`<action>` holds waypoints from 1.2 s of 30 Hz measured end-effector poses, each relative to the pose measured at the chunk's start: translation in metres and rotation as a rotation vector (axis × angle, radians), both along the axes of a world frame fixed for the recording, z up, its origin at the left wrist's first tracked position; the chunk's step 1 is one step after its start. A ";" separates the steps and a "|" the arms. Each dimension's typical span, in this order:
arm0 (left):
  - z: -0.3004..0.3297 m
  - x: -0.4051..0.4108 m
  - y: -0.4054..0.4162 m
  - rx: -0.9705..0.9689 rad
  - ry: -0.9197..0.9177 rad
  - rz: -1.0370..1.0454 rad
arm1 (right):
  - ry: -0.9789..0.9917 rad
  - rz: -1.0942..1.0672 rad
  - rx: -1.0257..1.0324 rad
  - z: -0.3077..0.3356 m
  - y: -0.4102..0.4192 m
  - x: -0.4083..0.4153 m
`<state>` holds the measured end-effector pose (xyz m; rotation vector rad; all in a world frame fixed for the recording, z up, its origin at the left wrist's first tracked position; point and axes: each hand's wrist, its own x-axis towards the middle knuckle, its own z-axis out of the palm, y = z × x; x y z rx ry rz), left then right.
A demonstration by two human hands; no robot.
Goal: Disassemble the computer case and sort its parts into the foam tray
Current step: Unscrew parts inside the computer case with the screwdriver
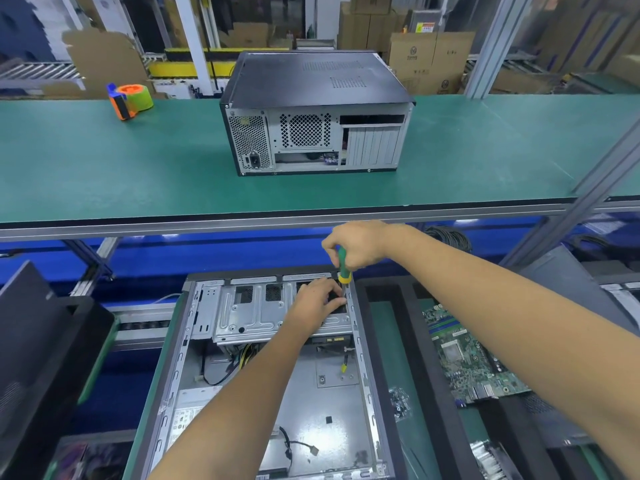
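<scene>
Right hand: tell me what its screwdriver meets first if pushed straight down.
The right hand grips the screwdriver upright, tip down. It would likely meet the drive cage by the case's right rail, beside the left hand; the tip itself is hidden.

Both forearms are bare from the bottom edge of the view up to the wrists, with no sleeve or cuff showing. The left hand [313,303] and right hand [358,245] wear no gloves. No watch, ring or wrist strap shows on either.
</scene>
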<state>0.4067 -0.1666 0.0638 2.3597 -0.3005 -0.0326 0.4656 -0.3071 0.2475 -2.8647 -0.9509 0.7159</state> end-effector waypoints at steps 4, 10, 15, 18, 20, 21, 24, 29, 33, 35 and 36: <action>-0.001 0.000 0.000 -0.011 -0.011 0.000 | 0.087 -0.049 0.063 -0.003 -0.002 -0.002; 0.000 0.000 0.000 -0.036 0.021 0.020 | -0.159 -0.025 -0.052 -0.003 0.010 -0.009; 0.002 -0.001 -0.001 -0.022 0.046 0.043 | -0.020 0.137 -0.142 0.002 0.032 -0.014; 0.003 -0.003 -0.001 -0.026 0.034 0.019 | -0.036 0.172 -0.218 0.006 0.030 -0.014; 0.004 -0.002 0.000 -0.022 0.021 0.009 | -0.078 0.163 -0.185 0.007 0.020 -0.012; 0.004 -0.002 0.000 -0.016 0.018 0.011 | -0.074 0.143 -0.176 0.007 0.015 -0.011; 0.004 -0.002 0.000 -0.001 0.034 0.023 | -0.185 0.053 -0.311 0.004 0.013 -0.011; 0.004 -0.001 -0.001 0.006 0.042 0.017 | -0.313 0.027 -0.283 -0.005 0.020 -0.009; 0.003 -0.001 -0.001 -0.008 0.062 0.040 | -0.140 0.041 -0.035 -0.002 0.022 -0.012; 0.001 -0.002 -0.001 -0.023 0.064 0.037 | -0.039 0.060 0.013 -0.004 0.021 -0.015; 0.001 -0.002 -0.001 -0.036 0.062 0.041 | -0.045 0.065 -0.011 -0.005 0.020 -0.014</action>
